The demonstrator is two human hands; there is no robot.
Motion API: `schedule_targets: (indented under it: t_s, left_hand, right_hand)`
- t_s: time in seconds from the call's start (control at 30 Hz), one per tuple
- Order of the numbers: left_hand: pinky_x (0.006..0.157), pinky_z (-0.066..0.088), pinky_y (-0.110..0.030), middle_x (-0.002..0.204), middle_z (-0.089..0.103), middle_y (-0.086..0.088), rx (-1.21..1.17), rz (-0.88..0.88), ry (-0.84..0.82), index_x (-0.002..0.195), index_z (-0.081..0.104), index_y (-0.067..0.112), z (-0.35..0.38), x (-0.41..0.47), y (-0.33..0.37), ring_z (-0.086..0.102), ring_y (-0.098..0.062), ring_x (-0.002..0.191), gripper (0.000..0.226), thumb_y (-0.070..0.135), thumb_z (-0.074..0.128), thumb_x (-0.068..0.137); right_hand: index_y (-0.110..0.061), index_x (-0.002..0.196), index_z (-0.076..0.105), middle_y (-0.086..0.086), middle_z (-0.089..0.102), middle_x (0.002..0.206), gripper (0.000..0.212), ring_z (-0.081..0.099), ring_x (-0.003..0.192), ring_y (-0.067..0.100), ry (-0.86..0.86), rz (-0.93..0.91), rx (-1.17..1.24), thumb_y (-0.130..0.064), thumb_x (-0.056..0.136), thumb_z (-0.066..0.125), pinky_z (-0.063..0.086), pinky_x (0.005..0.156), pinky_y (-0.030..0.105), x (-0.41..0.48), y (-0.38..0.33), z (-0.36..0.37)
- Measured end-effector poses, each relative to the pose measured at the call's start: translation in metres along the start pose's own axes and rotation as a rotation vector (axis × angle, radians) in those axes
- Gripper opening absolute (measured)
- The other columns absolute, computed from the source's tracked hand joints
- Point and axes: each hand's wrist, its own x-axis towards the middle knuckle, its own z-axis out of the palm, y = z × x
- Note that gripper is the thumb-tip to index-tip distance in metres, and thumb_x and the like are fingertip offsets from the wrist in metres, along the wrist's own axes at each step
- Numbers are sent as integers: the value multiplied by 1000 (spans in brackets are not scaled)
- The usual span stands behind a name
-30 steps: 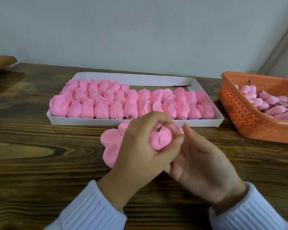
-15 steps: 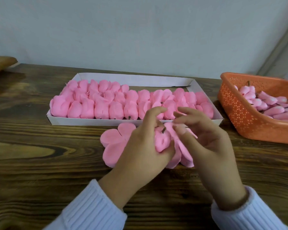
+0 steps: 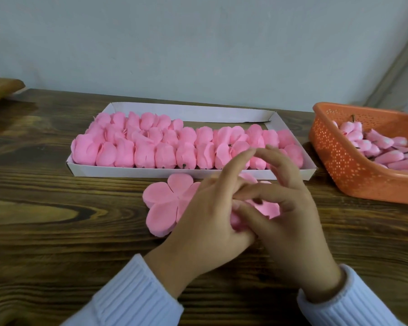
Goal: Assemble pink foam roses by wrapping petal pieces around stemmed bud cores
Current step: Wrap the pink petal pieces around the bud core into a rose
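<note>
Pink foam petal piece [image 3: 162,205], pink roses in white tray [image 3: 290,176], pink-white buds in orange perforated basket [image 3: 353,170], dark wood-grain table [image 3: 57,208], white ribbed sleeves [image 3: 132,295].

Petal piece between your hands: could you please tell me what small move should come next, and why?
Probably fold the petal piece up round the bud. The left hand grips the bud, the right hand's fingers pinch the piece by the dark stem, and its lobes lie spread, not wrapped.
</note>
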Motion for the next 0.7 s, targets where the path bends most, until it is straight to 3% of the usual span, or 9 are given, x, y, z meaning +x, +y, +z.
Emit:
schedule_targets:
  t_s: [0.1,0.23,0.37,0.57,0.63,0.7]
  left_hand:
    - [72,57,-39,82,65,0,-156,-115,-25,144,23,42,-1,-2,-3,68,-17,80,94,4,69,72]
    - [73,59,-50,90,67,-13,-346,-282,-64,130,37,55,-1,0,-6,69,-26,85,83,13,73,69]
    - [77,60,-43,102,70,-1,-338,-323,-115,126,44,47,-1,1,-3,71,-17,89,74,18,76,65]
    - [78,56,-21,109,64,18,-296,-322,-134,111,46,59,-2,2,-1,64,1,97,67,16,73,69]
    - [78,57,-24,109,64,15,-298,-334,-137,112,45,60,-2,2,-2,64,0,98,66,19,74,69]
    - [67,57,-25,110,64,11,-317,-360,-149,117,44,55,-1,1,-3,67,-6,89,67,26,76,67]
  right_hand:
    - [-37,72,69,-10,50,135,9,35,138,15,-5,-19,57,-28,74,68,29,112,31,-1,-4,-1]
    - [-35,75,69,-8,56,125,20,41,134,11,64,61,100,-15,74,71,31,108,21,-1,-1,-3]
    - [-31,74,68,-14,61,113,16,52,119,0,108,116,174,-15,76,69,36,95,10,-1,1,-4]
    - [-24,72,71,-12,68,96,9,61,106,3,145,268,388,-16,75,67,46,90,18,2,7,-6]
    - [-20,70,70,-7,69,90,11,64,98,2,148,270,422,-13,76,65,46,84,13,2,6,-6]
    - [-20,70,71,-7,70,85,13,66,87,1,156,278,452,-11,78,64,47,76,10,3,5,-7]
